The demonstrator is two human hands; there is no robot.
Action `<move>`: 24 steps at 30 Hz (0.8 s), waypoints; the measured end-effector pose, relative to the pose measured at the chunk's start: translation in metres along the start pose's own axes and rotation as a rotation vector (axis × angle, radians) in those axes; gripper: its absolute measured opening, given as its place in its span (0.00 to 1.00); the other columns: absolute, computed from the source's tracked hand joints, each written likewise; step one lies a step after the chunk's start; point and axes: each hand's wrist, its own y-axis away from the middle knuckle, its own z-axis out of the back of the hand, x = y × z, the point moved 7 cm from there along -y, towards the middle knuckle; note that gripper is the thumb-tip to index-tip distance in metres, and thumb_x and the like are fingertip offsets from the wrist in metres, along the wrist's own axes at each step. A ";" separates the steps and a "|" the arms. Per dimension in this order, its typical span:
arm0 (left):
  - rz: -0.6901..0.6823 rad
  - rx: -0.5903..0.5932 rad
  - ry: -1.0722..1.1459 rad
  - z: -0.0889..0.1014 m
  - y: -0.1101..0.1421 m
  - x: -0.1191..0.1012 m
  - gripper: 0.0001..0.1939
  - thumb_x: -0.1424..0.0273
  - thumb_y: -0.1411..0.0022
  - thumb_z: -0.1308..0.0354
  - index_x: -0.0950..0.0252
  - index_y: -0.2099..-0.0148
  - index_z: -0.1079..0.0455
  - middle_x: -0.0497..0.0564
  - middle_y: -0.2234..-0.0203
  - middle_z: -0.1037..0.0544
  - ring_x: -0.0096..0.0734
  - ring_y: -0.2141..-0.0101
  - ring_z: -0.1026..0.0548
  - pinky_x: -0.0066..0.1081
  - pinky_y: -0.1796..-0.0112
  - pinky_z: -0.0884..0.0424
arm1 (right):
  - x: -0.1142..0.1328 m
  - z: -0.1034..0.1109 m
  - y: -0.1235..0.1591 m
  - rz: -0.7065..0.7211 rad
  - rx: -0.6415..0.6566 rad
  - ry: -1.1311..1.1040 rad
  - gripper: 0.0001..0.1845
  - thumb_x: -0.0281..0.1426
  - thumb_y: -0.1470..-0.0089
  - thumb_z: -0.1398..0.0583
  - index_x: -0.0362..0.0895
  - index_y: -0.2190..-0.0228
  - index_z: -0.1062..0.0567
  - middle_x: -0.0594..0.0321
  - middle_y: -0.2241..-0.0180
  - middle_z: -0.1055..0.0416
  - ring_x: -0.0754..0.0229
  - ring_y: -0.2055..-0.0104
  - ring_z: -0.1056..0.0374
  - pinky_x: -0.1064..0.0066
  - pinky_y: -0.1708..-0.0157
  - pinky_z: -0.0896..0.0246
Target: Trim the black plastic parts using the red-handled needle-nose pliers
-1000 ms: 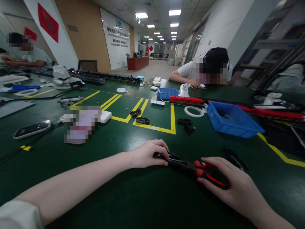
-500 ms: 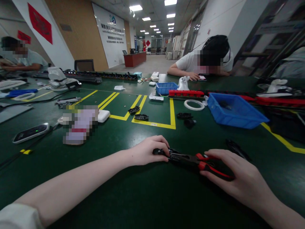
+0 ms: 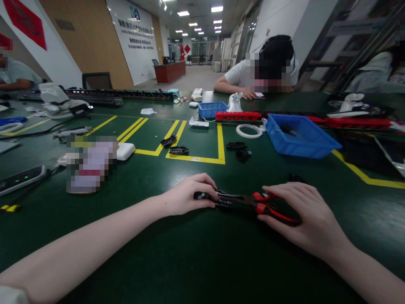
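Note:
My left hand [image 3: 193, 194] is closed around a small black part [image 3: 225, 202], pinched between thumb and fingers just above the green table [image 3: 177, 257]. In my right hand [image 3: 300, 215] is a pair of long-nose pliers [image 3: 260, 204] with red and black handles; the handles are spread somewhat apart. The plier jaws point left and lie against the black part, close to my left fingertips. Whether the jaws grip it I cannot tell. Partly hidden behind my right hand lies another black piece [image 3: 295, 178].
Ahead are black parts [image 3: 179, 150] by yellow tape lines, a white tape roll [image 3: 249, 131], a blue bin [image 3: 300, 137] and a smaller blue bin [image 3: 211, 109]. A phone-like blurred object [image 3: 93, 164] lies left. Across the table a person [image 3: 268, 67] leans over a phone.
The camera view has turned slightly to the right and down, so everything appears shifted left and up. Both hands keep their holds; the pliers stay against the black part.

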 end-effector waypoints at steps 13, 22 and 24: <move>-0.021 -0.018 -0.017 0.000 0.000 -0.002 0.06 0.72 0.36 0.38 0.65 0.56 0.25 0.53 0.52 0.29 0.35 0.51 0.28 0.36 0.50 0.30 | 0.005 -0.001 0.002 0.085 0.000 0.104 0.23 0.46 0.48 0.36 0.50 0.53 0.29 0.56 0.59 0.22 0.43 0.53 0.29 0.45 0.48 0.42; -0.021 -0.015 -0.021 -0.001 0.001 0.002 0.06 0.71 0.36 0.38 0.64 0.56 0.25 0.52 0.52 0.29 0.34 0.51 0.29 0.36 0.50 0.30 | 0.005 -0.004 0.001 0.051 0.067 -0.009 0.20 0.43 0.44 0.38 0.47 0.54 0.29 0.53 0.58 0.23 0.49 0.60 0.25 0.57 0.62 0.30; -0.028 -0.019 -0.022 -0.001 0.001 0.001 0.07 0.71 0.36 0.38 0.64 0.55 0.25 0.52 0.52 0.29 0.34 0.51 0.28 0.36 0.50 0.30 | 0.005 -0.004 0.001 0.041 0.083 -0.031 0.19 0.43 0.44 0.38 0.46 0.54 0.28 0.53 0.58 0.23 0.50 0.60 0.25 0.58 0.63 0.28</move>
